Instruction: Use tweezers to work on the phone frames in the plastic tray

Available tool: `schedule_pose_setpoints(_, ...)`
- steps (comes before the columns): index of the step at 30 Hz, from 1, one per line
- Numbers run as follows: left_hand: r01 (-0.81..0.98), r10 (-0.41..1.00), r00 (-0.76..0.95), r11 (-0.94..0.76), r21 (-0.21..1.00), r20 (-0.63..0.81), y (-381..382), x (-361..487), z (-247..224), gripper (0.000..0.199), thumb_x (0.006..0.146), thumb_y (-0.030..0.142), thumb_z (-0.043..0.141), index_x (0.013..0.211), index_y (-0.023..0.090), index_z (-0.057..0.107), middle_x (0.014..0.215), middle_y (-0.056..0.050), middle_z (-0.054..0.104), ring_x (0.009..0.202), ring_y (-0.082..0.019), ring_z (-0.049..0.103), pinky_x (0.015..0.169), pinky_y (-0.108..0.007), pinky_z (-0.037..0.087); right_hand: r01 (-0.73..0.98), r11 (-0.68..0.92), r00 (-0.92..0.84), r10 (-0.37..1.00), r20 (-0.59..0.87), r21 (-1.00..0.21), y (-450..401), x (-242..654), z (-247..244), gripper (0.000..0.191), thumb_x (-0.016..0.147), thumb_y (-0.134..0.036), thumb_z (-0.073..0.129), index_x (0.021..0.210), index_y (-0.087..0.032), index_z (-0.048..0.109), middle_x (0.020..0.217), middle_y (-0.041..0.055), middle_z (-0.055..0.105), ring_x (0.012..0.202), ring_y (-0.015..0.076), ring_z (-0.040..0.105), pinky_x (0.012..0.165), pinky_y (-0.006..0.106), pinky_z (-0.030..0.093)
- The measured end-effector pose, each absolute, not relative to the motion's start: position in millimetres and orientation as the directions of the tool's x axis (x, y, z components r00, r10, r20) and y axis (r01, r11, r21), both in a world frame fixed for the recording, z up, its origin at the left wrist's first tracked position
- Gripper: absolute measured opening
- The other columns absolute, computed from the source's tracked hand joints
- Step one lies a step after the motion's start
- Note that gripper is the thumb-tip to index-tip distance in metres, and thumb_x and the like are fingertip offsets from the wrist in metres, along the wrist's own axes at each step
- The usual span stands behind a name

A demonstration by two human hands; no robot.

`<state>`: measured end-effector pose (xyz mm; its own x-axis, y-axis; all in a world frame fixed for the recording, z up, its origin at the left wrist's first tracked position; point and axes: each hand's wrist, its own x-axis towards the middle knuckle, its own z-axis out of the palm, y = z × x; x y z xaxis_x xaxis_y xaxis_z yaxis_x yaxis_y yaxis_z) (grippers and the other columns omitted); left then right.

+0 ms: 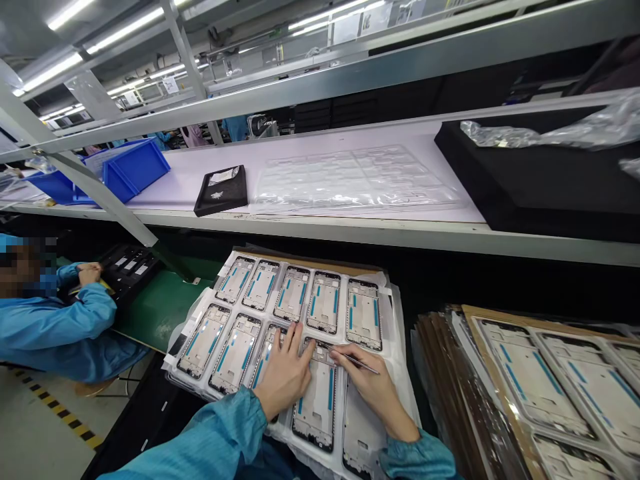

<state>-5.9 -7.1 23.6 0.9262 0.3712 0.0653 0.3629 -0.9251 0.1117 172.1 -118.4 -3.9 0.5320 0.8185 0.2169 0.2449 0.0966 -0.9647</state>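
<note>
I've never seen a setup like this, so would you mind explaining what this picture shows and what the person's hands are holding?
This picture comes from a camera worn on the person's head, looking down at their own bare hands, so no machine is involved. Their left hand rests on the white plastic tray, with its fingers on a smartphone mid-frame. Their right hand holds slim metal tweezers just above that frame. The tray carries rows of similar frames, each with blue strips. To the right lies a stack of more trays. The shelf ahead holds a clear plastic tray, a black tray and blue plastic bins. On the left, a co-worker in a blue sleeved coat works at another black tray.
</note>
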Motion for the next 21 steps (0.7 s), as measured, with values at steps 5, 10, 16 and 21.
schedule_pose_setpoints(5,0.372,0.377,0.924,-0.925,0.078,0.063,-7.8,-5.2,25.6,0.056,0.092,0.019,0.054,0.147,0.018,0.044,0.160,-0.023,0.032,0.151,-0.041,0.025,0.114,-0.067,0.030,0.261,0.116,0.504,0.831,0.238,-0.958,-117.9,172.6,-3.9,0.032,0.089,-0.050,0.068,0.079,-0.021,0.076,0.082,0.0069,0.076,0.075,0.0247,0.072,0.069,0.032,0.059)
schedule_pose_setpoints(10,0.381,0.382,0.923,-0.924,0.023,0.046,-8.7,-5.2,25.6,0.053,0.098,0.026,0.050,0.150,0.019,0.042,0.162,-0.022,0.030,0.152,-0.039,0.023,0.115,-0.066,0.030,0.277,0.138,0.535,0.800,0.272,-0.951,-119.6,170.8,-3.0,0.028,0.089,-0.046,0.070,0.080,-0.020,0.074,0.082,0.0071,0.075,0.076,0.0241,0.072,0.070,0.030,0.060)
schedule_pose_setpoints(16,0.389,0.391,0.920,-0.920,0.040,0.041,-8.2,-5.4,25.1,0.052,0.097,0.024,0.049,0.149,0.019,0.043,0.162,-0.022,0.029,0.152,-0.040,0.023,0.115,-0.067,0.029,0.295,0.161,0.516,0.803,0.299,-0.942,-120.1,171.2,-4.4,0.027,0.090,-0.045,0.068,0.081,-0.021,0.075,0.082,0.0063,0.076,0.075,0.0239,0.072,0.070,0.030,0.060)
schedule_pose_setpoints(21,0.378,0.382,0.922,-0.923,0.067,0.058,-8.2,-6.8,25.2,0.053,0.097,0.021,0.050,0.149,0.018,0.043,0.162,-0.022,0.030,0.152,-0.039,0.023,0.116,-0.066,0.029,0.303,0.144,0.494,0.821,0.284,-0.942,-118.3,171.4,-7.1,0.033,0.093,-0.051,0.066,0.083,-0.021,0.075,0.087,0.0075,0.076,0.081,0.0258,0.073,0.072,0.032,0.059)
